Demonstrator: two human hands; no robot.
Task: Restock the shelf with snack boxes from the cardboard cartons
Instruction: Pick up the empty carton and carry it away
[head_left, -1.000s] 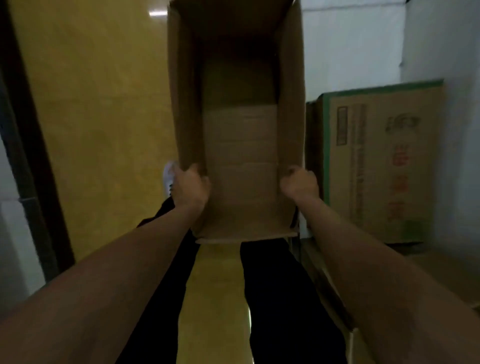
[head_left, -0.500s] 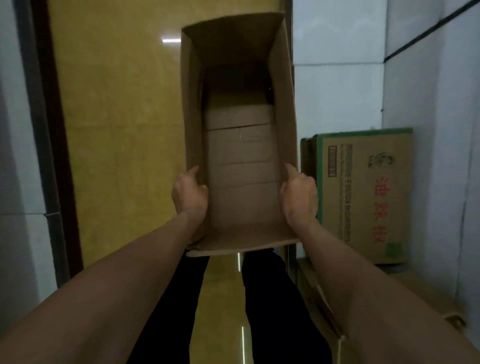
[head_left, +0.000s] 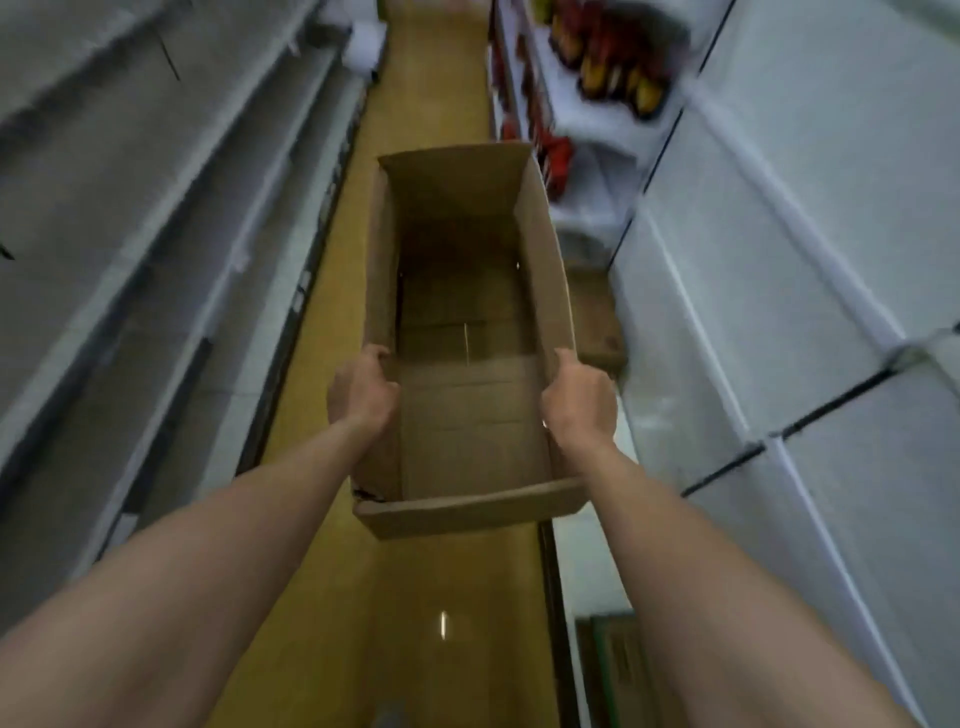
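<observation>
Firmly, the left hand (head_left: 362, 396) grips the left wall of an open cardboard carton (head_left: 470, 415), fingers curled over its top edge; the right hand (head_left: 577, 400) grips the right wall likewise. Both forearms reach forward, nearly straight, holding the carton off the yellow floor (head_left: 332, 364) in mid-aisle, its long axis pointing away from the person. No snack boxes are visible inside; the interior appears empty. To carry it well, equal inward pressure on both walls should keep the thin sides from buckling and the carton level. Stocked shelves (head_left: 597, 67) stand ahead on the right, blurred; another carton (head_left: 605, 670) rests low at right.
</observation>
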